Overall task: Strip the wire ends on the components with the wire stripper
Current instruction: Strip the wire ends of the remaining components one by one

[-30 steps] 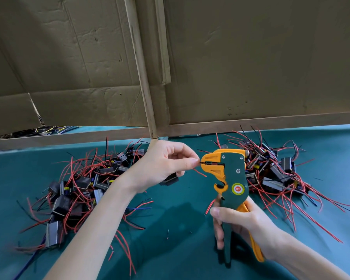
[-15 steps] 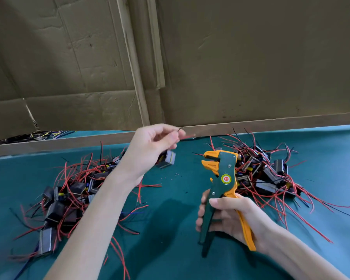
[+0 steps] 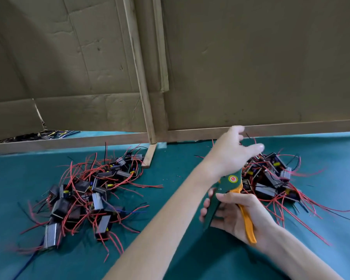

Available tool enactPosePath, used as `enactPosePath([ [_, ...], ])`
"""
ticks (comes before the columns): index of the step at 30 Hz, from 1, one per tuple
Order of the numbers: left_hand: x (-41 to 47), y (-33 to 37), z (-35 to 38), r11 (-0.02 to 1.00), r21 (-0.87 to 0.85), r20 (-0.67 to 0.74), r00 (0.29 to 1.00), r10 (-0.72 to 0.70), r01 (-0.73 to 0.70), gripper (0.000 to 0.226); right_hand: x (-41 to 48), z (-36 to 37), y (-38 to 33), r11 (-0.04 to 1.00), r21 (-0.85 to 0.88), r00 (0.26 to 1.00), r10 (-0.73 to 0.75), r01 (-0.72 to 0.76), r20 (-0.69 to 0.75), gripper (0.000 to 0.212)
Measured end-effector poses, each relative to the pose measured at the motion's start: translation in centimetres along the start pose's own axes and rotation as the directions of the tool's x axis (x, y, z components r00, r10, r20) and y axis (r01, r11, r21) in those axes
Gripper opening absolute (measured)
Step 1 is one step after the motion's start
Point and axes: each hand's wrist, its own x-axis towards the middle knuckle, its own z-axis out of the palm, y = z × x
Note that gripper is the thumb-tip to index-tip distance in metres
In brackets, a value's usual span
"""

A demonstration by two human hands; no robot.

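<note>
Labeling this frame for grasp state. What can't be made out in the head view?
- Left hand: motion-blurred over the right pile; whether its fingers hold a component can't be told.
- Wire stripper: its head is hidden behind the left wrist; only the handles show in the right hand.
- Stripped wire ends: too small to judge in either pile.
- Left pile: lower-left edge blurred.

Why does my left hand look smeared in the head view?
Head view: the left hand is motion-blurred over the right pile; the right hand and wire stripper are sharper; the left pile softens toward the frame edge; lighting is even, without glare.
</note>
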Motion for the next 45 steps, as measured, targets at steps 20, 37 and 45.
enactPosePath([
  [20, -5.1, -18.7, -18.7, 0.246, 0.859, -0.412, 0.891, -0.189, 0.449, 0.026, -0.1, 0.3, 0.0, 0.999, -0.030, 0.997, -0.034, 0.032, -0.069, 0.018],
  [37, -4.5, -12.3, -15.9, 0.555, 0.780, -0.586, 0.650, 0.484, 0.290, 0.016, -0.3, 0.5, -0.2, 0.994, -0.066, 0.993, -0.091, 0.086, -0.074, 0.018],
  [45, -4.5, -10.1, -14.0, 0.912, 0.387, -0.609, 0.779, 0.146, 0.132, 0.007, 0.0, 0.1, -0.3, 0.990, -0.063, 0.987, -0.130, 0.124, -0.097, 0.019],
])
